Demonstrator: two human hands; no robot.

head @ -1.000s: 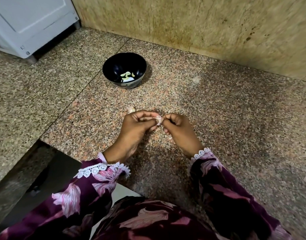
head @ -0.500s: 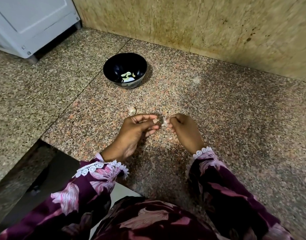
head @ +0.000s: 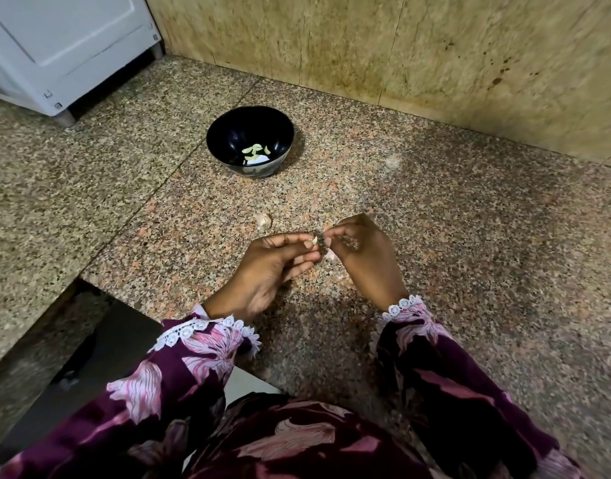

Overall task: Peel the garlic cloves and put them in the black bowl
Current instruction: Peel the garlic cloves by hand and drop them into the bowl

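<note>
Clove (head: pixel 315 241), pale and mostly bare, is pinched at the left hand's (head: pixel 273 267) fingertips low over the counter (head: pixel 470 219); a second ago both hands worked it together, and now the right hand (head: pixel 363 252) has drawn just apart, pinching a pinkish scrap of skin (head: pixel 331 254). Peel looks about done, so the clove likely goes next to the bowl (head: pixel 250 141), well ahead, already holding several peeled cloves. One unpeeled clove (head: pixel 263 220) lies near the hands.
</note>
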